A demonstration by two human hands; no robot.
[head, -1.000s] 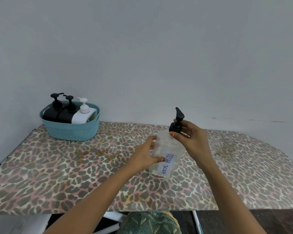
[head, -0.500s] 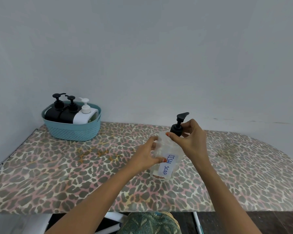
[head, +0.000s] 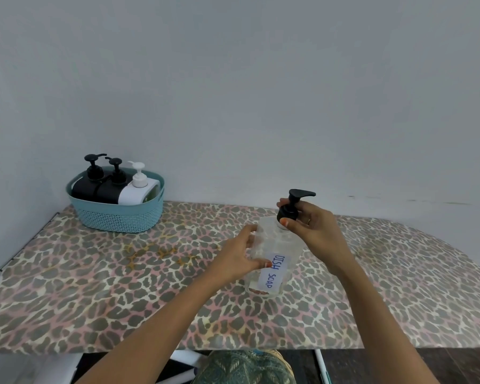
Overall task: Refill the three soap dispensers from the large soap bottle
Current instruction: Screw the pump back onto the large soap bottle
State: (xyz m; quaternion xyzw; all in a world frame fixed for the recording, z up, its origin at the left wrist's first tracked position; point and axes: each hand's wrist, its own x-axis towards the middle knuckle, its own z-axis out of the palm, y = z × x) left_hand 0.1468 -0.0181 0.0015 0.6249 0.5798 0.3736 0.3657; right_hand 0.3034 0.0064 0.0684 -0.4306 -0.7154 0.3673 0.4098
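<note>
A clear large soap bottle with a white "DISH SOAP" label stands on the leopard-print table, right of centre. My left hand grips its body from the left. My right hand pinches the collar of its black pump, whose spout points right. At the back left, a teal basket holds three dispensers: two black ones and a white one.
A plain grey wall runs behind the table. The table's right end curves away and its front edge lies close to me. Below the edge I see patterned fabric and a dark floor.
My right hand has turned the black pump on the clear bottle: its spout swung from pointing up and back to pointing right. My left hand kept the bottle steady.
</note>
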